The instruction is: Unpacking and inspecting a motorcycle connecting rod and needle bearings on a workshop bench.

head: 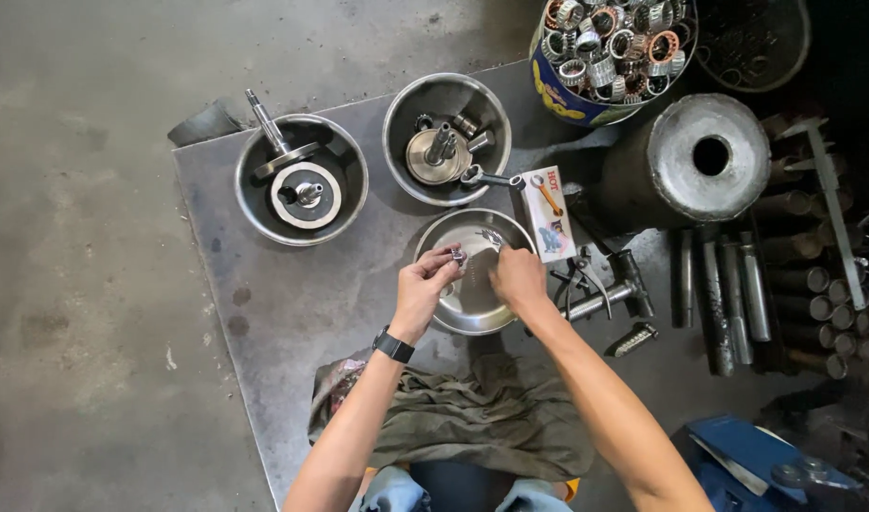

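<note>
On the left, a steel bowl [301, 180] holds a crank half, its shaft tilting up-left. My left hand [425, 284] pinches a small metal part [458, 257] over the near bowl [472, 313]; its axis is too small to read. My right hand [518, 277] closes on something its fingers hide. A spanner [491, 178], pliers [577, 280] and steel tubes [728, 303] crowd the right.

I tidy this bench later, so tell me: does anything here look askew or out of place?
One thing: a small wrench lies across the rim of the upper-right steel bowl, half in and half out. In the left bowl, a shaft leans out over the rim. Nothing looks spilled or broken.
</note>
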